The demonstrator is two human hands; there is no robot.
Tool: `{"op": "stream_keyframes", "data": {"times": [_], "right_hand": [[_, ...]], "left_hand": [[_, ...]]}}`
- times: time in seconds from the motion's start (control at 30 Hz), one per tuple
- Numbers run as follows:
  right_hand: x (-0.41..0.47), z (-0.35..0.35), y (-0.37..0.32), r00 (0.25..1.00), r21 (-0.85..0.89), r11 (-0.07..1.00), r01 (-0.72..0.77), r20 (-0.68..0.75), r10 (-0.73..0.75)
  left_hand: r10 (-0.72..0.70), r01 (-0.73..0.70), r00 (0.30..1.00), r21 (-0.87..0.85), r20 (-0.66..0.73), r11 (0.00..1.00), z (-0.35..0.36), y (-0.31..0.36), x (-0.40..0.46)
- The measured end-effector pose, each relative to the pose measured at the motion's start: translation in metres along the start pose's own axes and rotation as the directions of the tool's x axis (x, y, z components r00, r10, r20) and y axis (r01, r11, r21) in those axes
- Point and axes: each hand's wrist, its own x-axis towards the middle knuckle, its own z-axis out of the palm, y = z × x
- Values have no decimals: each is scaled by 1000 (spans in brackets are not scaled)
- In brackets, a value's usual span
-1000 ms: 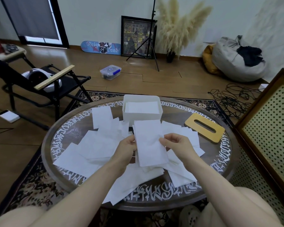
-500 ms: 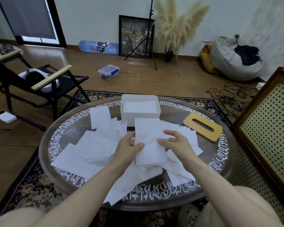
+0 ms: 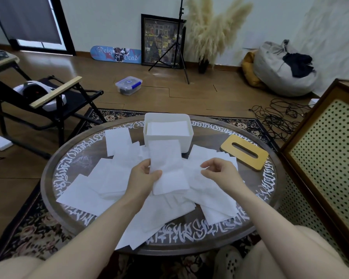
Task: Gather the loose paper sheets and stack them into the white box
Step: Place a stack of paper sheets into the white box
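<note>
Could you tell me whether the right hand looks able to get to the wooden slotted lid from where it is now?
Probably yes: the right hand holds nothing, and the wooden lid lies flat just beyond it with only loose sheets between.

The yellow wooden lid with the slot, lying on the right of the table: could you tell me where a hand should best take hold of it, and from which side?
Judging by its pose, take the yellow wooden lid by its near long edge with the right hand, coming from the near side. It lies flat and thin, free of the loose white paper sheets, so fingers must slip under an edge; the slot offers another hold.
</note>
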Motion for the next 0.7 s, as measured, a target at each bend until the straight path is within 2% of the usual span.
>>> {"op": "stream_keyframes", "data": {"times": [0.07,0.13,0.23,0.33,0.5,0.7], "right_hand": [[4,-6,13,998,-275,959,61,-7,-66],[7,-10,25,995,-522,847,97,68,-72],[6,-7,39,977,-708,693,139,211,19],[2,1,46,962,-761,615,208,271,10],[3,6,42,966,-799,544,255,228,-119],[6,13,39,960,-804,525,280,245,-136]], "left_hand": [[-11,12,999,12,-51,1000,-5,0,2],[-23,24,997,15,-77,1000,-10,0,3],[-39,41,996,27,-82,999,-15,-1,4],[-54,58,995,35,-83,998,-18,-2,6],[-67,69,995,28,-80,997,-19,0,4],[-71,73,994,20,-84,997,-23,1,2]]}}
